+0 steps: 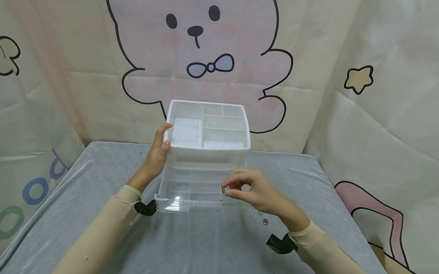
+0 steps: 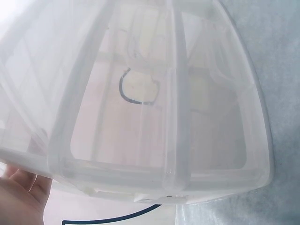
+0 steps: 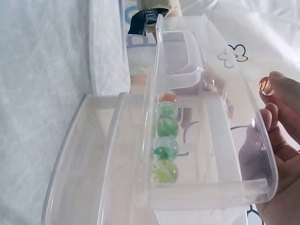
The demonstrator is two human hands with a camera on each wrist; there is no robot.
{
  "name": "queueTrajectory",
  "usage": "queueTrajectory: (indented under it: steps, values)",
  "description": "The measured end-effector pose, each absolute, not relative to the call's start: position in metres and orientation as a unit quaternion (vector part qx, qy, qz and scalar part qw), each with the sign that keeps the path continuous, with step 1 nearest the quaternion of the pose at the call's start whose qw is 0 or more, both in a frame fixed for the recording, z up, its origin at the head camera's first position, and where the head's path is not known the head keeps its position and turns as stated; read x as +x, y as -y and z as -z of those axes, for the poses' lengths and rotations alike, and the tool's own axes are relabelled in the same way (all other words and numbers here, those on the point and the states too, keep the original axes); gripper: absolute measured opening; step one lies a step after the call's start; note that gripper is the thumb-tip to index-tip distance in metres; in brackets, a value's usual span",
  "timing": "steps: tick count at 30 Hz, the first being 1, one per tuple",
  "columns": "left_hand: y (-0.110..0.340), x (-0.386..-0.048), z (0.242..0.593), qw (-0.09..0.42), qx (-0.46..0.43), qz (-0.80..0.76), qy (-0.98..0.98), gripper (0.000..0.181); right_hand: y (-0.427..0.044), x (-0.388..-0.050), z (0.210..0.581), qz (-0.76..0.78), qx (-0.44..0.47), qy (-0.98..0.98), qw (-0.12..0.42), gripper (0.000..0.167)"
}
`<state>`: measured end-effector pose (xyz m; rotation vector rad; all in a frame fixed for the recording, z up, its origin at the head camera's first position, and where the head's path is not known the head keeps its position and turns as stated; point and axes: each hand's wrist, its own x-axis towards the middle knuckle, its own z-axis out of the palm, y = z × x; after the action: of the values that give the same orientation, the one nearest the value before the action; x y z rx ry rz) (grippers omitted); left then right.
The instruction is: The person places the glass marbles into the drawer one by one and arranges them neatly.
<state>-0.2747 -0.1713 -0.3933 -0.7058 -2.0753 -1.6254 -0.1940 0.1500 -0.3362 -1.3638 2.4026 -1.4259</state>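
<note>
A clear plastic storage box with a white compartmented top tray (image 1: 225,123) stands on the table, its transparent drawer (image 1: 172,204) pulled out towards me. My left hand (image 1: 158,154) grips the box's left side near the top; in the left wrist view, part of that hand (image 2: 23,194) shows at the lower left corner. Over the drawer's right part, my right hand (image 1: 259,192) pinches an orange-and-clear glass marble (image 3: 266,86) between thumb and finger. Several green, yellow and orange marbles (image 3: 167,127) lie in a row along the drawer's front in the right wrist view.
On the grey cloth-covered table (image 1: 200,250), an amber marble (image 1: 265,222) and a greenish one (image 1: 260,212) lie right of the drawer, near my right wrist. A printed backdrop (image 1: 79,65) rises behind and along both sides. Dark straps circle both wrists.
</note>
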Motion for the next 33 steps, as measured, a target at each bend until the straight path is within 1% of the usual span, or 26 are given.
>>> queueTrajectory:
  steps: [15, 33]
  values:
    - [0.171, -0.275, 0.394, 0.214, -0.258, 0.582, 0.741, 0.044, -0.137, -0.196, 0.333, 0.446, -0.441, -0.778, 0.035, 0.011]
    - [0.171, -0.275, 0.394, 0.214, -0.265, 0.579, 0.741, 0.044, -0.127, -0.201, 0.331, 0.426, -0.432, -0.792, 0.062, 0.011]
